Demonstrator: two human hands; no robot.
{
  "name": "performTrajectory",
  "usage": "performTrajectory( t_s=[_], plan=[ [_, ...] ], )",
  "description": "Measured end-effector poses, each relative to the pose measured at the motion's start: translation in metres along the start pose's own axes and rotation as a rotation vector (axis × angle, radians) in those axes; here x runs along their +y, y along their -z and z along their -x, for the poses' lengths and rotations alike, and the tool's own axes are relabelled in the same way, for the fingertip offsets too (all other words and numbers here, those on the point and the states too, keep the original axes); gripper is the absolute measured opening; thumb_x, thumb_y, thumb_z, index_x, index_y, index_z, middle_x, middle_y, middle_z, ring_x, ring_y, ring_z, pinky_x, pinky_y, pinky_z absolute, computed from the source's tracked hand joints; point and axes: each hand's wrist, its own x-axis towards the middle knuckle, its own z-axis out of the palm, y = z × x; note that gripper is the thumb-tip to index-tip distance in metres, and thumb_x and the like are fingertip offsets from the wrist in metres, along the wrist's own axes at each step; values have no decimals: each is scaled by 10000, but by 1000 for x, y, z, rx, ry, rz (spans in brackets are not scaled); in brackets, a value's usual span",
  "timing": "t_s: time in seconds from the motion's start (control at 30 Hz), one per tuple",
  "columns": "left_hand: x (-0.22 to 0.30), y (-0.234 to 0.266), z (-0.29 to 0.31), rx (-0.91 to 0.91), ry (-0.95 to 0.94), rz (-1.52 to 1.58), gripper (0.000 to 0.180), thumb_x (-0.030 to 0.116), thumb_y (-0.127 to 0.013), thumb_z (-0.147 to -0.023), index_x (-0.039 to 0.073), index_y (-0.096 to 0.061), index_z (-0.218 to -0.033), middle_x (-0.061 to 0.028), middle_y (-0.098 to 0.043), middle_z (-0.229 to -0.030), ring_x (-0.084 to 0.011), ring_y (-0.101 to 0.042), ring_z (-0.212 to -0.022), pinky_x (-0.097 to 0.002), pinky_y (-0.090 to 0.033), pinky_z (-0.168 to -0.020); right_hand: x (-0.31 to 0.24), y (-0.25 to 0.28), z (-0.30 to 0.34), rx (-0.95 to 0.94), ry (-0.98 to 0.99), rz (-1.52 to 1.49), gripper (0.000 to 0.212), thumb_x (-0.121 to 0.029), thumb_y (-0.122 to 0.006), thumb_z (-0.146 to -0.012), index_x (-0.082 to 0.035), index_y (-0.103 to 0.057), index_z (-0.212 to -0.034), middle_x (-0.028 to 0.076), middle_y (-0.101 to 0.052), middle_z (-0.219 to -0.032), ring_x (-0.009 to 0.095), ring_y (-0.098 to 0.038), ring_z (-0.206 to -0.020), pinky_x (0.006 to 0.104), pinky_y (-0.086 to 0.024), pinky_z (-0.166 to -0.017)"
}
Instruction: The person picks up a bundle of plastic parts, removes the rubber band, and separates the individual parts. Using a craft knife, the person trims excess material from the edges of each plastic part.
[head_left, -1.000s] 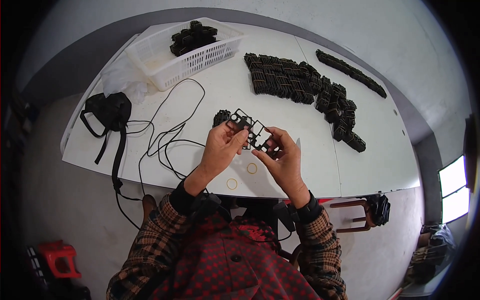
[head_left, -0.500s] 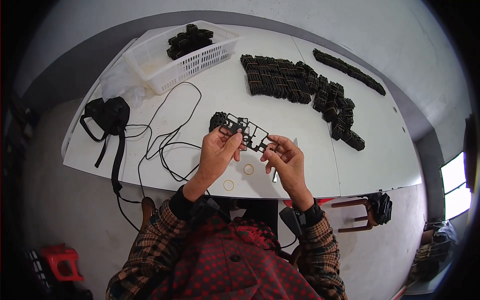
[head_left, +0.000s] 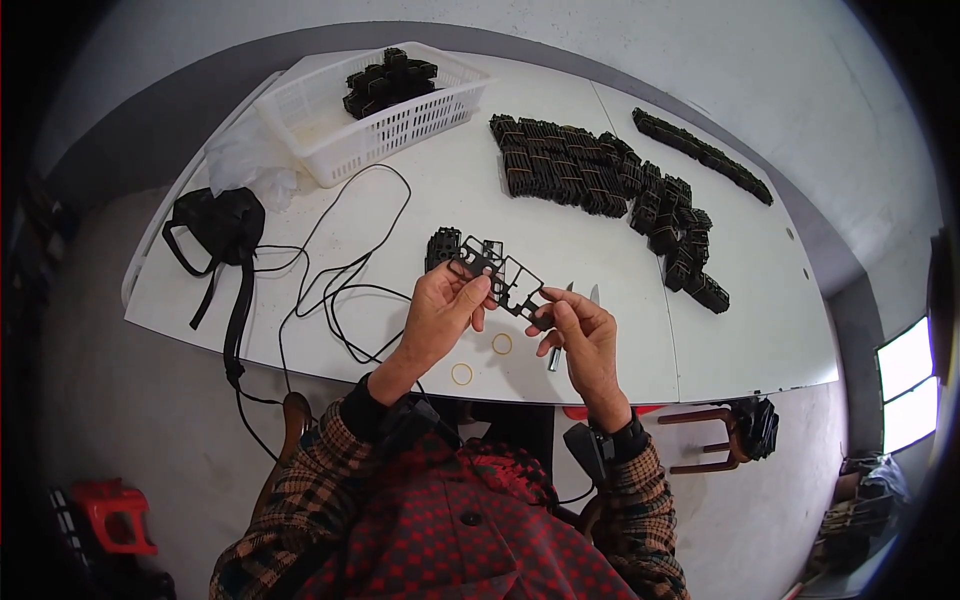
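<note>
I hold a thin black plastic frame (head_left: pixel 520 283) with square openings above the near part of the white table. My left hand (head_left: pixel 438 312) pinches its left part between thumb and fingers. At the frame's lower right end, the fingers of my right hand (head_left: pixel 592 345) are closed on its narrow dark edge. Just beyond my left hand lies a small bundle of black parts (head_left: pixel 441 246). Two yellow rubber bands (head_left: pixel 502 334) lie on the table between my hands. A shiny metal tool (head_left: pixel 555 358) is partly hidden under my right hand, so its kind is unclear.
Rows of banded black bundles (head_left: pixel 565 165) cover the back right, with a long row (head_left: pixel 700 155) behind. A white basket (head_left: pixel 400 130) holds more bundles. At left are a plastic bag (head_left: pixel 250 170), a black strapped pouch (head_left: pixel 222 225) and a looped black cable (head_left: pixel 345 270). A stool (head_left: pixel 715 440) stands below right.
My right hand has shifted slightly down and right, its fingers still at the frame's end. The frame sits a little lower and to the right. The whole view has shifted slightly.
</note>
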Motion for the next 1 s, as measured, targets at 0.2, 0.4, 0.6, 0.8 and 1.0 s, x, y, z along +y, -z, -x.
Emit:
performTrajectory(
  t_s=[0.2,0.4,0.6,0.8,1.0],
  plan=[
    [-7,4,0,-10,-3,8,166,173,-544,-943,8,-553,-944,-71,-623,-752,-66,-520,-514,-180,-381,-441,2,6,1,16,-7,19,440,-325,-400,-995,48,-550,-1175,133,-658,-906,192,-668,-787,238,-545,-565],
    [-8,6,1,-1,11,-15,178,193,-533,-948,15,-548,-950,-80,-622,-775,-75,-530,-518,-173,-351,-407,0,4,3,35,-4,12,504,-370,-334,-1005,54,-544,-1178,149,-663,-919,207,-672,-794,243,-552,-572],
    [-8,6,3,-9,16,-5,181,196,-524,-953,17,-544,-959,-87,-622,-789,-79,-536,-522,-172,-352,-407,0,5,5,35,-3,8,505,-371,-335,-1005,56,-545,-1175,156,-662,-928,201,-670,-784,240,-548,-560],
    [-8,7,3,-6,32,-5,190,205,-512,-959,17,-540,-966,-97,-621,-799,-82,-540,-525,-171,-353,-409,1,6,5,29,-19,-10,513,-375,-334,-1004,62,-546,-1169,151,-656,-929,193,-667,-772,238,-543,-546],
    [-8,9,5,-6,30,-4,200,212,-503,-962,15,-537,-971,-103,-621,-799,-82,-541,-525,-169,-353,-412,2,5,7,35,-25,-21,506,-365,-345,-1005,71,-553,-1154,112,-616,-879,186,-662,-752,236,-538,-532]
  ],
)
